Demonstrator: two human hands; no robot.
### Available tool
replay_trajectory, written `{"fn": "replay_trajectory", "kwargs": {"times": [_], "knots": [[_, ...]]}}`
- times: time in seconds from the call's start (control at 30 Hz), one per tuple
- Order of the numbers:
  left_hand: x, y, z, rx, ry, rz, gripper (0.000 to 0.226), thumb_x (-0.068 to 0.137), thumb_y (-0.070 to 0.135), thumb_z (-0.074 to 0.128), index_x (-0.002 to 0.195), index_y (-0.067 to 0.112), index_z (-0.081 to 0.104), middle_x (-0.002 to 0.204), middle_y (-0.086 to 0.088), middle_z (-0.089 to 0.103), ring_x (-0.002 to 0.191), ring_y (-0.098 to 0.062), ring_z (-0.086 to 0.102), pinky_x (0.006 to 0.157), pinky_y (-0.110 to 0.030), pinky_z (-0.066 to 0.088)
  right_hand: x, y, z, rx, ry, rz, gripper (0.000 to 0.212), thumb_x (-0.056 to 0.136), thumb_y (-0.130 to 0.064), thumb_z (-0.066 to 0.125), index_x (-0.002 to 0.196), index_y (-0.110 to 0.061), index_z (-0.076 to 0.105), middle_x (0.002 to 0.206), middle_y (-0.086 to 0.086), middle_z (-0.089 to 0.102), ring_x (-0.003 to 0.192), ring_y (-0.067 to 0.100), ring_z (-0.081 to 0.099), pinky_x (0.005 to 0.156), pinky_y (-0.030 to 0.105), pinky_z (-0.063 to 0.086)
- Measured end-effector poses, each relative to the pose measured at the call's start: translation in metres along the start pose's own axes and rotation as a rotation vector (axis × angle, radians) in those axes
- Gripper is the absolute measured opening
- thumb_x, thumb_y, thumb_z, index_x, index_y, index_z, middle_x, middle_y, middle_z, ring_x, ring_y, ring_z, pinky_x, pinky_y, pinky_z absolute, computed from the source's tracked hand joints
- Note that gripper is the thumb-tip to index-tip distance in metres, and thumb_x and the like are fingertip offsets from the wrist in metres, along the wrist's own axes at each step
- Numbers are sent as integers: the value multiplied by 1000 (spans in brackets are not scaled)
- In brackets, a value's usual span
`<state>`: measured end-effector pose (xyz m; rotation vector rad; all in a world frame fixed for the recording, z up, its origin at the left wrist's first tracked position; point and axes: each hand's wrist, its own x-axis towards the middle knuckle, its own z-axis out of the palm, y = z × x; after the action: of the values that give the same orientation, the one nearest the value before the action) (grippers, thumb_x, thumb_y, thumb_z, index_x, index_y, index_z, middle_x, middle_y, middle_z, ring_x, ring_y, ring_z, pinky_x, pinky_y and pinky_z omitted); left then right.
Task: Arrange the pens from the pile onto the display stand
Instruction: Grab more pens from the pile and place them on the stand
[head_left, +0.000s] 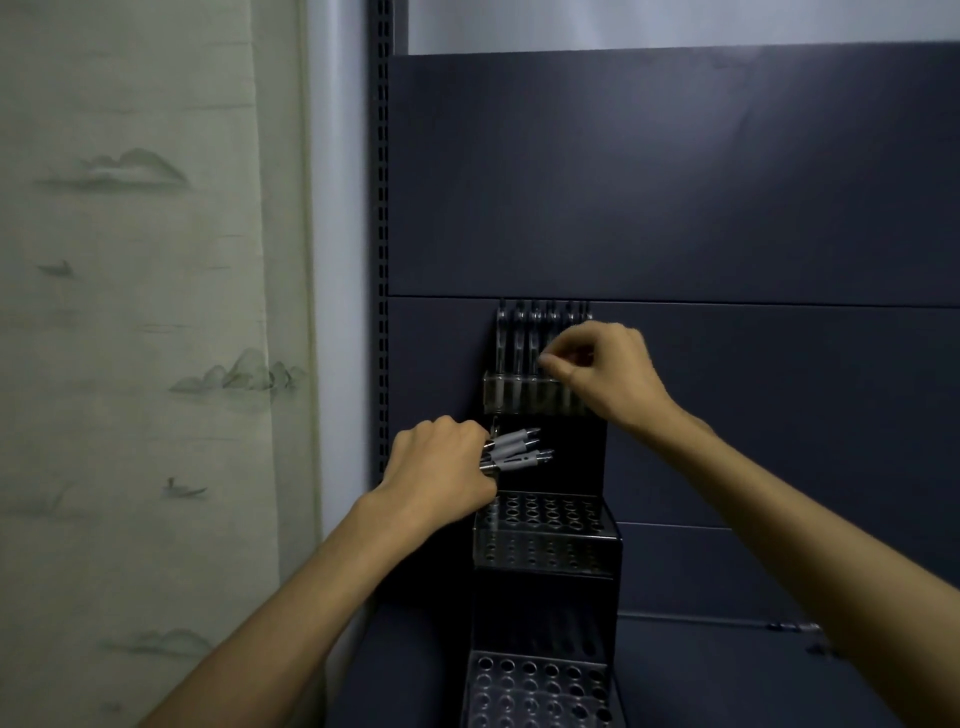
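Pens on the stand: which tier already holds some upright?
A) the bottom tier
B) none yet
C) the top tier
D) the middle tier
C: a row of pens stands upright in the top tier of the display stand, where the right hand is working, while the holes of the middle tier and bottom tier show no pens.

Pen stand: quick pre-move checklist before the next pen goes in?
1. Left hand grips a bundle of spare pens: ok.
2. Right hand pinches a pen at the top tier: ok.
3. That pen fully seated in its hole: cannot tell, fingers hide it.
4. Free hole left in the top tier: cannot tell.
5. Middle tier holes open: ok.
6. Bottom tier holes open: ok.
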<state>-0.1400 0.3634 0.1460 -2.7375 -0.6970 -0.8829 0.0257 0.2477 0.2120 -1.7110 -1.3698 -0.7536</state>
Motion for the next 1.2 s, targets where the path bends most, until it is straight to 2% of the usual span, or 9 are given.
{"fn": "replay_trajectory", "kwargs": {"times": [0.13, 0.2, 0.33, 0.5, 0.7, 0.8, 0.93, 1.03, 1.2], "knots": [[0, 5, -2, -4, 36, 4, 20, 78, 28, 60, 97, 24, 64, 82, 0, 58, 83, -28, 60, 64, -34, 38, -12, -21, -7, 77, -497, -102, 14, 89, -35, 74, 96, -24, 80, 91, -14, 76, 87, -8, 67, 79, 11, 51], [1, 7, -3, 3, 48, 6, 24, 78, 31, 61, 102, 27, 65, 81, 2, 55, 85, -28, 60, 64, -34, 37, -14, -23, -5, 72, -585, -106, 14, 87, -33, 77, 96, -23, 80, 91, -14, 76, 87, -7, 68, 82, 13, 53], [3, 8, -5, -5, 40, -6, 23, 77, 30, 64, 99, 30, 68, 69, 7, 46, 72, -21, 47, 63, -32, 36, -13, -16, -7, 117, -575, -88, 10, 83, -21, 81, 92, -18, 80, 87, -10, 76, 84, -4, 69, 79, 13, 53], [3, 4, -4, -22, 26, -18, 21, 81, 33, 60, 100, 29, 68, 76, 6, 52, 81, -26, 59, 65, -32, 39, -12, -5, -20, 47, -590, -31, 12, 88, -16, 75, 97, -22, 80, 93, -11, 73, 89, 3, 66, 82, 22, 54], [4, 13, -3, 0, 27, 11, 13, 85, 29, 58, 96, 24, 64, 75, 4, 47, 76, -24, 52, 63, -35, 34, -15, -16, -15, -91, -595, -172, 14, 92, -27, 71, 104, -23, 78, 87, -20, 61, 77, -10, 56, 71, 4, 41], [6, 14, -3, -8, 21, 12, 13, 83, 28, 59, 95, 24, 65, 75, 5, 47, 73, -23, 48, 63, -34, 34, -14, -18, -15, -155, -583, -213, 13, 91, -24, 72, 102, -22, 79, 84, -20, 60, 74, -10, 54, 67, 4, 39], [7, 14, -4, -35, 16, 27, 15, 82, 27, 59, 96, 25, 66, 74, 5, 49, 72, -21, 48, 62, -32, 35, -11, -14, -17, -259, -598, -243, 12, 93, -21, 69, 102, -21, 76, 91, -16, 57, 78, -2, 50, 72, 12, 42], [8, 11, -4, -36, 25, 10, 13, 84, 27, 59, 95, 25, 66, 72, 7, 48, 72, -20, 48, 63, -32, 35, -9, -3, -26, -368, -555, -236, 9, 93, -19, 68, 101, -21, 72, 99, -11, 58, 98, 10, 50, 85, 32, 48], [7, 3, -5, -55, 28, -20, 7, 86, 28, 58, 83, 25, 63, 69, 7, 53, 69, -19, 51, 62, -32, 37, 0, 18, -42, -374, -305, -147, 3, 99, -16, 59, 99, -17, 57, 97, -5, 51, 98, 21, 50, 76, 34, 40]]}}
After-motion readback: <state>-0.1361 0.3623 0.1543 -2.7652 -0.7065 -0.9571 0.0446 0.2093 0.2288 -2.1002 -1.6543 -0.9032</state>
